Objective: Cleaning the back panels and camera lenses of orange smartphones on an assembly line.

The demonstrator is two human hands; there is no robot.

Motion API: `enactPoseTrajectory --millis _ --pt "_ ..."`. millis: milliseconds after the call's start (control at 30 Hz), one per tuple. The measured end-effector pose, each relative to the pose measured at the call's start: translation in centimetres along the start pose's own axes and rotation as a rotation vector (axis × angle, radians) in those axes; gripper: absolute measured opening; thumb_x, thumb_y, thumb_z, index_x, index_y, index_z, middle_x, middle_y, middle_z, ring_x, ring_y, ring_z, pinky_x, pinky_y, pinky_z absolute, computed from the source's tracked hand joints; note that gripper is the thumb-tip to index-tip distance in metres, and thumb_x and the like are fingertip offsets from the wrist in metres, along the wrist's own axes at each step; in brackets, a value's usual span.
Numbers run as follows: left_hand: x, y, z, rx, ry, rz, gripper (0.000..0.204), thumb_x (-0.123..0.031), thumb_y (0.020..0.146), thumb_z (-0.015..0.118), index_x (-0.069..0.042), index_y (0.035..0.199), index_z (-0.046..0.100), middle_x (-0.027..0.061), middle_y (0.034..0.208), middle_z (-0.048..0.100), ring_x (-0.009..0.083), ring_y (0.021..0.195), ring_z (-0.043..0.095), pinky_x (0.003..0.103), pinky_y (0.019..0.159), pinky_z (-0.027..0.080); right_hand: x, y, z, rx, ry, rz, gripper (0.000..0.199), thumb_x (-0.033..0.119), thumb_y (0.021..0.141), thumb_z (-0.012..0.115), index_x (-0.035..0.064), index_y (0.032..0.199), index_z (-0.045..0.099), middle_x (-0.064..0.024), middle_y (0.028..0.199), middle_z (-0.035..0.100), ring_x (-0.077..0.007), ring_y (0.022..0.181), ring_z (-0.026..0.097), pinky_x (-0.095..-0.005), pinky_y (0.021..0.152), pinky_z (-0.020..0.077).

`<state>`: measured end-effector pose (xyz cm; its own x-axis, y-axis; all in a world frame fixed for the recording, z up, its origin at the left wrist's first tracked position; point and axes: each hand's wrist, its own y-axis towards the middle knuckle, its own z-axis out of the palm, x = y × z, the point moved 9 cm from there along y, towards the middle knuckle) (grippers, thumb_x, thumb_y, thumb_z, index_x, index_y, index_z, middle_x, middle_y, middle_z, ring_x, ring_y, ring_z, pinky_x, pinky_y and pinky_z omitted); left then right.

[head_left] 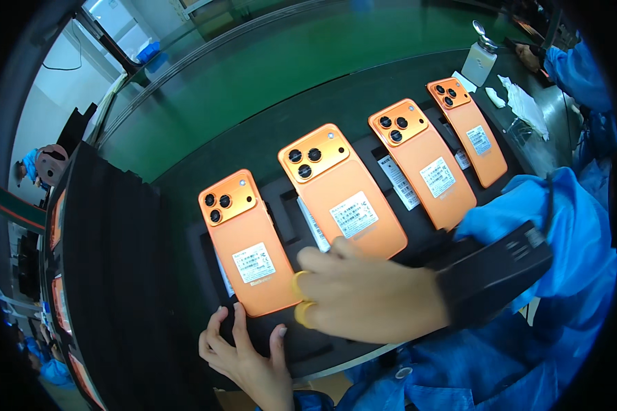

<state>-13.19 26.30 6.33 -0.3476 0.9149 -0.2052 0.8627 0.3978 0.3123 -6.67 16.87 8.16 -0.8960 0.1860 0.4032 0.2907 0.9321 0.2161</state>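
Observation:
Several orange phones lie back up in a row on a black foam tray (289, 236), each with a raised camera block and a white label. Nearest my hands are the leftmost phone (273, 296) and the larger phone beside it (380, 229). My left hand (247, 356) is open, fingers spread, its fingertips at the lower left end of the leftmost phone. Curled fingers with yellow finger cots put my right hand (370, 294) at that phone's lower right edge, over the bottom of the larger one. Whatever those fingers hold is hidden. Farther right lie a third phone (449, 198) and another phone (490, 164).
Stacked black trays (127, 274) rise at the left, with orange phones at their far side. A pump bottle (480, 61) and white wipes (524, 106) stand at the back right, near another person's blue sleeve (579, 72). A green conveyor belt (253, 85) runs behind.

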Motion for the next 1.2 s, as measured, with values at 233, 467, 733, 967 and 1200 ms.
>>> enactPoseTrajectory --millis 233,467,733,967,1200 --pt "0.7 -0.4 -0.2 -0.046 -0.019 -0.069 0.034 -0.022 0.073 0.066 -0.01 0.103 0.059 0.0099 0.115 0.046 0.0326 0.105 0.036 0.045 0.09 0.028 -3.6 -7.2 -7.7 -0.071 0.247 0.145 0.024 0.012 0.071 0.066 0.0084 0.095 0.064 -0.0056 0.081 0.049 -0.021 0.074 0.046 -0.029 0.068 0.0358" --pt "0.4 0.0 -0.4 -0.073 -0.133 -0.057 0.028 -0.02 0.076 0.064 -0.01 0.101 0.06 0.01 0.114 0.047 0.032 0.105 0.036 0.044 0.089 0.029 -8.7 -27.3 -16.9 -0.667 0.066 0.797 0.025 0.021 0.08 0.061 0.002 0.095 0.056 -0.0066 0.095 0.058 -0.0144 0.09 0.054 -0.0272 0.082 0.0394" --pt "-2.3 0.5 -0.9 -0.256 -0.112 0.182 0.027 -0.023 0.077 0.059 -0.002 0.094 0.062 0.0177 0.097 0.057 0.0333 0.09 0.051 0.042 0.08 0.037 -13.2 -34.6 -20.3 -0.914 -0.092 0.925 0.019 0.01 0.081 0.053 0.0004 0.096 0.059 -0.0047 0.092 0.058 -0.0113 0.084 0.053 -0.0237 0.075 0.0405" --pt "-4.7 0.7 1.1 -0.28 -0.042 0.114 0.026 -0.027 0.084 0.055 -0.005 0.096 0.061 0.012 0.105 0.053 0.0288 0.099 0.045 0.041 0.086 0.033 -21.1 -35.5 -21.1 -0.875 -0.032 0.737 0.02 0.008 0.078 0.056 0.003 0.097 0.059 -0.0042 0.089 0.06 -0.0137 0.075 0.056 -0.0268 0.064 0.0434" --pt "-5.1 0.5 1.2 -0.319 -0.021 0.074 0.024 -0.025 0.085 0.055 -0.004 0.093 0.062 0.0127 0.104 0.053 0.0286 0.1 0.044 0.041 0.087 0.033 -27.0 -35.3 -19.4 -0.69 -0.098 0.944 0.02 0.009 0.075 0.058 0.0015 0.093 0.059 -0.0127 0.084 0.061 -0.0215 0.069 0.057 -0.0297 0.061 0.0441"
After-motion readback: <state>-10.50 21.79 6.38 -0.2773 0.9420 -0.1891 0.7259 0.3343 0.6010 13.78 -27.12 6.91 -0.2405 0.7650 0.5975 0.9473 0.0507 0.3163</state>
